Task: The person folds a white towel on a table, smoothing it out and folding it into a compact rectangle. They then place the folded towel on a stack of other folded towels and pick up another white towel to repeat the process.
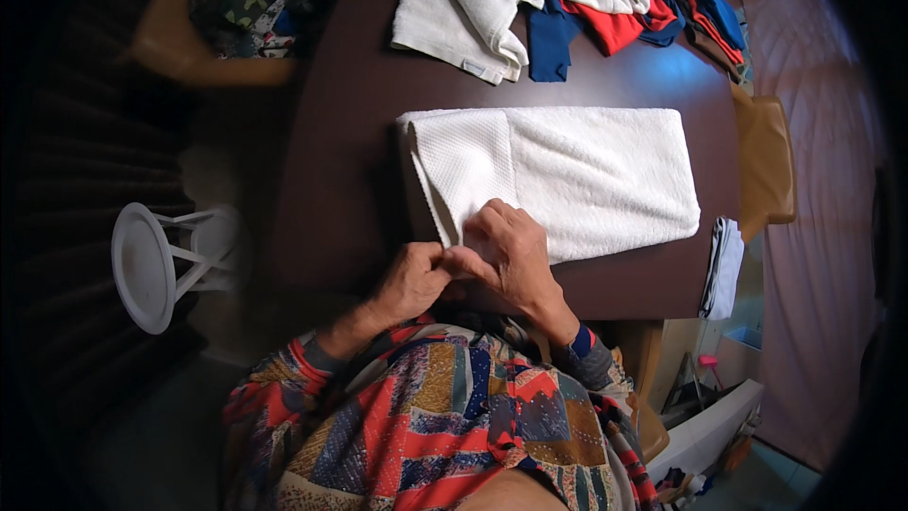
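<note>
A white terry towel, folded into a long rectangle, lies flat before me on a dark brown table. Its woven border band runs across the left end, where the layers part slightly. At the near left corner, my left hand pinches the towel edge between thumb and fingers. My right hand lies over the near edge beside it, fingers curled on the border and thumb close to the left hand's fingertips. The right palm hides part of the cloth, so its grip is not clear.
Across the table's far side lie a rumpled white towel and a heap of red, blue and white cloths. Folded cloths sit at the far right, a folded pale cloth at the near right edge. A white stool stands left; chairs flank the table.
</note>
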{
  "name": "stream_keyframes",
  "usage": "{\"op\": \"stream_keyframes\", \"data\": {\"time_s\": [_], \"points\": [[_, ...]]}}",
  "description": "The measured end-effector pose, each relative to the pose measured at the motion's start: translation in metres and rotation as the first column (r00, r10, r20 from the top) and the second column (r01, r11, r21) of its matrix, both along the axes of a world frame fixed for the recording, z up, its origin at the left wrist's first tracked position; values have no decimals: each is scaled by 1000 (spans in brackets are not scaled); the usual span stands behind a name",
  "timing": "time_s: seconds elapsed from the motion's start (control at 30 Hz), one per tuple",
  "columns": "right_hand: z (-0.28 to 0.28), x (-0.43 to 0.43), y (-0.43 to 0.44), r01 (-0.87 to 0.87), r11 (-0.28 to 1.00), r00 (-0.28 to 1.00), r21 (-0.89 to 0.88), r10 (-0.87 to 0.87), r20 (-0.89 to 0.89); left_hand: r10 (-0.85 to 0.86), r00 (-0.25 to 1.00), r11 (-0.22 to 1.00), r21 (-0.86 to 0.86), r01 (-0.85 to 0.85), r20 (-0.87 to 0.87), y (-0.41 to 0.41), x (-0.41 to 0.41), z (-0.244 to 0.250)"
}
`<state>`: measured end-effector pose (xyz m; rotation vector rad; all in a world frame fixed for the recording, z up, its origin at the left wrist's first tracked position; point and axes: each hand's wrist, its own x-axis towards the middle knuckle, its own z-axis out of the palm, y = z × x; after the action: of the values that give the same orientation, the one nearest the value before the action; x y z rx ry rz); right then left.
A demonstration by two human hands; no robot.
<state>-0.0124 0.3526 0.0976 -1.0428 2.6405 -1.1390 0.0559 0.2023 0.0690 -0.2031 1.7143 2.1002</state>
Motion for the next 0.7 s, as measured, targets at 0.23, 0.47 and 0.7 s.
{"op": "stream_keyframes", "data": {"time_s": [0.23,0.47,0.7], "points": [[-19,-2,-6,-31,999,999,12,31,-39,-72,979,937,-351,0,-193,1,10,-10],[12,-57,-19,-48,996,950,-78,22,-311,-200,857,829,-548,-110,-475,5,14,-18],[19,-86,-17,-205,963,974,174,219,-62,-50,902,873,-458,-169,-429,8,11,-10]]}}
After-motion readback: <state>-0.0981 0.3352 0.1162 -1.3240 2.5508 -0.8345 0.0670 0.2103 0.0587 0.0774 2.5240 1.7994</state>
